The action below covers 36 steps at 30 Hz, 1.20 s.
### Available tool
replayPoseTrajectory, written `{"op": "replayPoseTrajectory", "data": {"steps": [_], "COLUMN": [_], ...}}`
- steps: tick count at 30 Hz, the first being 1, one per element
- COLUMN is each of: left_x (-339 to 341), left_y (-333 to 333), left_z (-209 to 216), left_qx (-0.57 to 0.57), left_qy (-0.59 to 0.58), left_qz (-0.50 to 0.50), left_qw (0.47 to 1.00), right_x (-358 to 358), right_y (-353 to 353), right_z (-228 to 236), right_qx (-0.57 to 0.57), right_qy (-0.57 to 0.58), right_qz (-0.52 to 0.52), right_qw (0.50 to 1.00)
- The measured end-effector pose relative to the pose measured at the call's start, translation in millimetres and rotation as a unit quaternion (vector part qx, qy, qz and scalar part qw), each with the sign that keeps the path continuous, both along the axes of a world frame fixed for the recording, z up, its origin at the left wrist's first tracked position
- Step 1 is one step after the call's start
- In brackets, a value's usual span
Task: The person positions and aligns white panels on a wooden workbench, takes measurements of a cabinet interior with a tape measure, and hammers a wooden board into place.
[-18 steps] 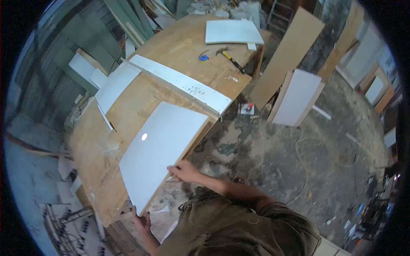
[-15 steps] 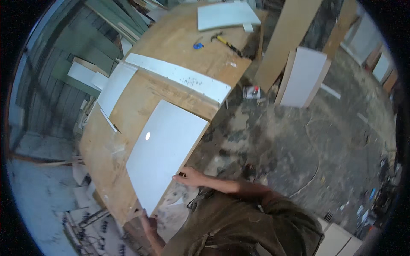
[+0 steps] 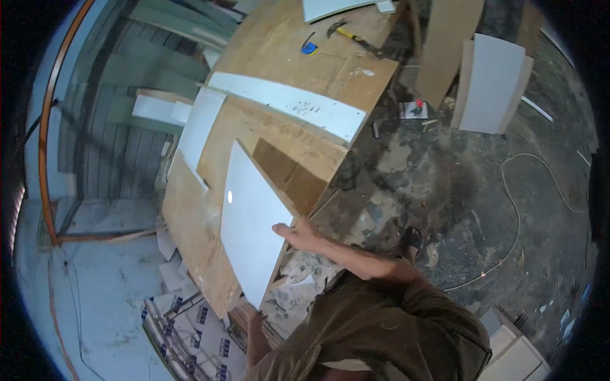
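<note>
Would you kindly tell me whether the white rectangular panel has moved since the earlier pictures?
Yes: relative to the brown wooden tabletop, the white rectangular panel has tilted, its right side lifted and shifted leftward from the tabletop's edge.

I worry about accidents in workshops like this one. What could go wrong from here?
The white panel is tilted over the table, with the right hand on its edge and the left hand at its lower corner; it might slip.
If it fell off the table's near side, it could hit the sandalled foot.
The cable looping across the floor could trip someone.
</note>
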<state>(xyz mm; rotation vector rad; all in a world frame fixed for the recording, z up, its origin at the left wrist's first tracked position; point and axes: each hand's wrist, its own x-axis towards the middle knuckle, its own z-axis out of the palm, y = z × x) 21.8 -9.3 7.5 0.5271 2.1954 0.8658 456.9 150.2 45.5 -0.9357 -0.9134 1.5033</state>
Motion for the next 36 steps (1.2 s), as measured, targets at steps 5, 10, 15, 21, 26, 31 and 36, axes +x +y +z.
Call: {"op": "replayPoseTrajectory", "data": {"steps": [5,10,15,21,26,31,36], "left_x": [-18,-32,-44,-48,-16,-29,-16], "left_y": [-11,-22,-22,-20,-12,-15,-9], "left_z": [-22,-48,-77,-103,-119,-143,-146], "left_qx": [-0.043,-0.058,-0.06,-0.056,-0.062,-0.079,-0.044], "left_qy": [-0.021,-0.041,-0.06,-0.138,-0.124,-0.083,-0.061], "left_qz": [-0.014,-0.019,-0.023,0.005,0.04,0.1,0.087], "left_qw": [0.999,0.997,0.996,0.989,0.99,0.988,0.993], "right_x": [-12,-34,-43,-38,-33,-28,-14], "right_y": [-23,-35,-39,-47,-58,-72,-75], "right_z": [71,82,87,86,71,58,37], "right_qx": [0.135,0.198,0.196,0.214,0.225,0.226,0.213], "right_qy": [-0.005,-0.05,-0.035,-0.048,-0.09,-0.091,-0.107], "right_qz": [0.027,0.035,0.062,0.068,0.059,0.07,0.052], "right_qw": [0.99,0.978,0.978,0.973,0.968,0.967,0.97]}}
